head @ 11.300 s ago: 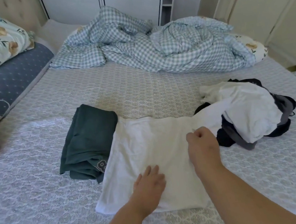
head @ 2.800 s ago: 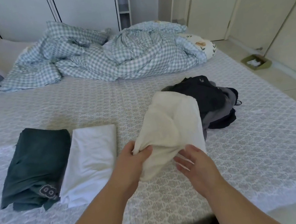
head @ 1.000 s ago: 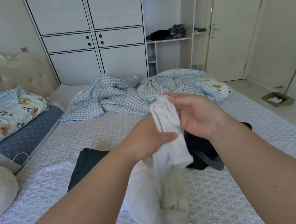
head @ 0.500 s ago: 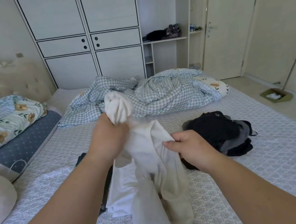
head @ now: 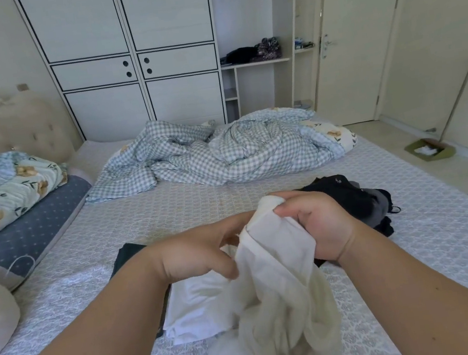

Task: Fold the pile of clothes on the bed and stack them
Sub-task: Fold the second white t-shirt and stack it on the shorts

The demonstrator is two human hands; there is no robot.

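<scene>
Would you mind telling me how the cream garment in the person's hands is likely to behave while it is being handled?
Probably very floppy: the cream garment hangs in loose folds below the left hand and right hand. It looks thin and light, bunching easily where the fingers grip it. It likely won't hold a shape until laid flat on the bed.

Soft, even daylight fills the room; nothing looks dim. My forearms throw only faint shadows on the bed (head: 436, 241) near me. The wide lens bows the wardrobe (head: 129, 56) and the door (head: 357, 37) at the edges. The cream garment (head: 285, 306) looks slightly blurred.
</scene>
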